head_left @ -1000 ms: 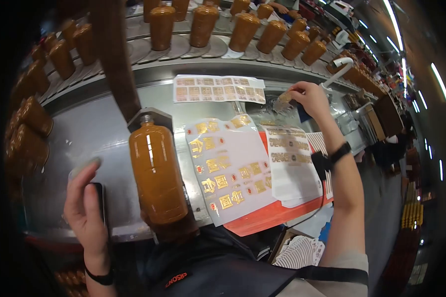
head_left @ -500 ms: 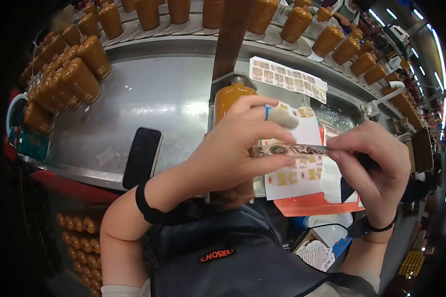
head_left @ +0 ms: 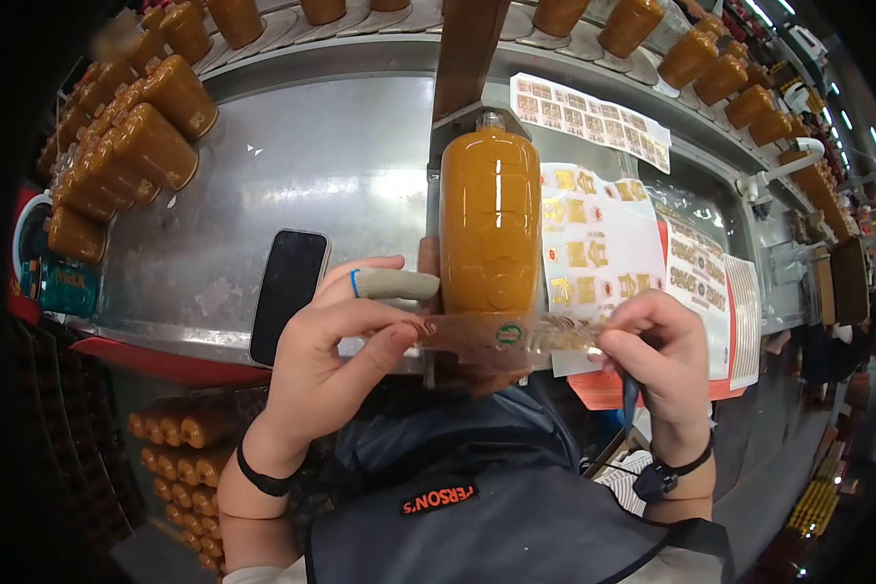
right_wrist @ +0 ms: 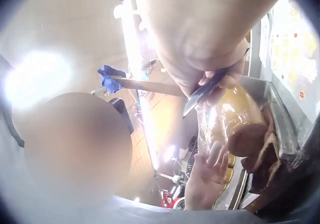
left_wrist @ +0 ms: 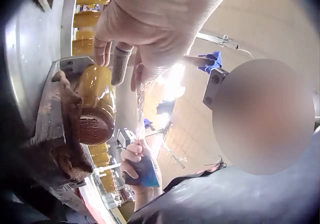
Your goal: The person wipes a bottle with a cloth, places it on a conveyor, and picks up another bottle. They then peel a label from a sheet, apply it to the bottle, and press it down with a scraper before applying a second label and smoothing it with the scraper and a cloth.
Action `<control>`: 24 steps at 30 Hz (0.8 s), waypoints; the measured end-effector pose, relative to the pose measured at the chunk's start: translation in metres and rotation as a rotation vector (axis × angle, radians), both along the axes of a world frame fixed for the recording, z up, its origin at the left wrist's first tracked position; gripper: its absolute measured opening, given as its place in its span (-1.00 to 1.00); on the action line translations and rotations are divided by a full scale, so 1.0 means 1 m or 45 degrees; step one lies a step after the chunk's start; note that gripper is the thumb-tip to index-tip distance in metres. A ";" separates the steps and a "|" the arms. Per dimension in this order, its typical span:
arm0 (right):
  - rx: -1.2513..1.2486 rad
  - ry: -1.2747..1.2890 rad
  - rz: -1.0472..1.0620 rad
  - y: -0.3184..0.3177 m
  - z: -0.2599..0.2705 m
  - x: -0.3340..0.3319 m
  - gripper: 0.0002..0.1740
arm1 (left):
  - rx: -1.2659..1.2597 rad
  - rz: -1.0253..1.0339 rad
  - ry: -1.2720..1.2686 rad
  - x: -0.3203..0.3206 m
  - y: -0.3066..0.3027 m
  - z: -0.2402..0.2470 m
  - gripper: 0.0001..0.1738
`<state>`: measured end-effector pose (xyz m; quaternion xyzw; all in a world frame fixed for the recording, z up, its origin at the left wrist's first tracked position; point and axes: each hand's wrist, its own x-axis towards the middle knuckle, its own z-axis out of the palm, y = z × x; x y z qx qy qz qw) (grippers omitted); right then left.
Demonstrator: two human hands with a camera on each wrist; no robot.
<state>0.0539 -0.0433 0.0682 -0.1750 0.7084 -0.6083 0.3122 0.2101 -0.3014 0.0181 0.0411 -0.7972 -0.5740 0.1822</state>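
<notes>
The amber bottle [head_left: 492,219] lies base toward the person, seemingly cradled to stop it rolling. Across its base end, the left hand [head_left: 336,365] pinches a clear printed strip [head_left: 506,336] between thumb and forefinger, and the right hand [head_left: 657,360] pinches the other end, apparently keeping it taut. Label sheets [head_left: 608,243] lie handily right of the bottle; metal counter [head_left: 360,165] spreads left; more bottles [head_left: 689,58] line the room beyond it.

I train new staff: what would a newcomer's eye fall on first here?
Likely the glossy amber bottle, central in the head view, neck pointing away. Just below it there, left hand and right hand hold a clear strip. A gold-marked sheet lies to its right.
</notes>
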 end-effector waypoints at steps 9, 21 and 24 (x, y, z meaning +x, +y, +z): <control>-0.076 -0.176 -0.092 -0.010 -0.036 -0.016 -0.91 | 0.691 0.225 -0.169 -0.013 0.016 -0.023 -0.85; -0.069 -0.260 -0.082 -0.010 -0.046 -0.027 -0.90 | 0.820 0.257 -0.233 -0.018 0.017 -0.033 -0.89; -0.050 -0.253 -0.082 -0.012 -0.046 -0.028 -0.90 | 0.806 0.268 -0.245 -0.018 0.016 -0.037 -0.90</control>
